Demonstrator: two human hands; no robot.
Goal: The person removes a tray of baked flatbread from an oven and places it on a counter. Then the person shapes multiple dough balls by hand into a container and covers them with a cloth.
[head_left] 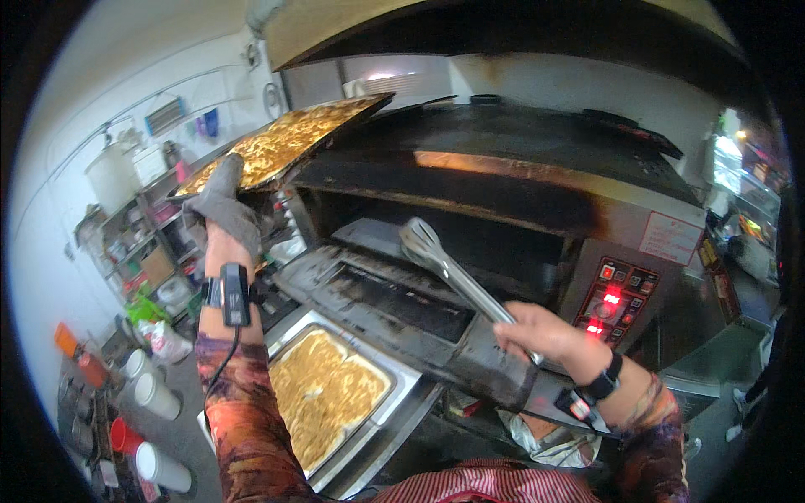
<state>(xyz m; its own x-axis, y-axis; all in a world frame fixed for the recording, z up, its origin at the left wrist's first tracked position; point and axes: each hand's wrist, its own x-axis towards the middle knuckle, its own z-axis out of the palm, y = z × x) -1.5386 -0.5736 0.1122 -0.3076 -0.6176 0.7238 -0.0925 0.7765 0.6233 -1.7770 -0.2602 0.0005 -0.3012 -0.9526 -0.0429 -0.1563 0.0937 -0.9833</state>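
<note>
Baking tray [335,134], left: our left hand [221,194] grips it (right hand [547,330] holds tongs [472,291]); step likely carrying; next needs levelness.

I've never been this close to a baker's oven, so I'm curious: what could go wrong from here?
The upper tray is raised, and only the mitted left hand visibly grips it, so it might tip or slip.
The bare right hand holds tongs before the open oven; brushing hot metal could burn it.
The lower tray lies uncovered, so something dropped could spoil its food.
</note>
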